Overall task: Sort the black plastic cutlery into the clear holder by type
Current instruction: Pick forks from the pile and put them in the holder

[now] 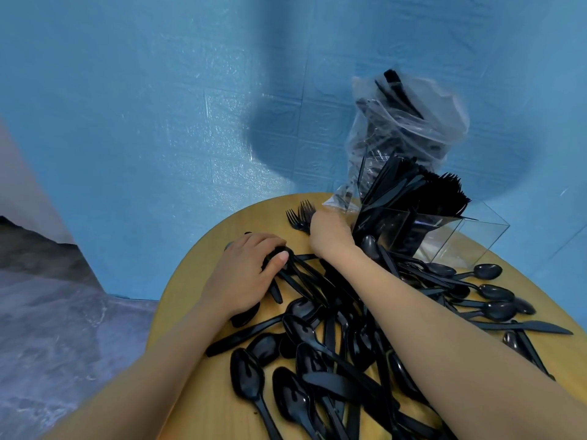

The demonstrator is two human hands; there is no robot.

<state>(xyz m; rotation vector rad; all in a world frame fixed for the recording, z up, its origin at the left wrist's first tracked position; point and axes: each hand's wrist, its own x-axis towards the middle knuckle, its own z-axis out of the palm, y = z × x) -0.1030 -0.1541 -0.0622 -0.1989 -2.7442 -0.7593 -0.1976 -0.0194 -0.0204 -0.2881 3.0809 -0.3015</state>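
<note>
**Both hands in the cutlery pile, forks gathered at the table's far edge**

Head view: a round wooden table (203, 404) stands against a blue brick-patterned wall (158, 106). Loose black plastic cutlery (333, 338) lies heaped over most of the tabletop, mostly spoons with some knives mixed in; one knife (527, 327) lies flat at the right edge, near a few spoons spread out to the right.

The left hand (244, 274) lies on the left side of the heap, its fingers and thumb curled round a bunch of black handles (295, 274) that fan out toward the pile's middle. What type of pieces these are cannot be told from here.

The right hand (327, 231) reaches across to the far edge of the table, back toward the camera, fingers curled down and out of sight. It grips a small bunch of forks (301, 214), whose tines stick out to the left of the hand.

Just right of that hand stands the clear holder (470, 236), a transparent box with inner dividers. Knives (390, 182) stand upright in its left compartment and forks (444, 192) fill the one beside it; the right compartment looks see-through. Behind the holder, against the wall, leans a crumpled clear plastic bag (409, 122) with more black cutlery inside.
</note>
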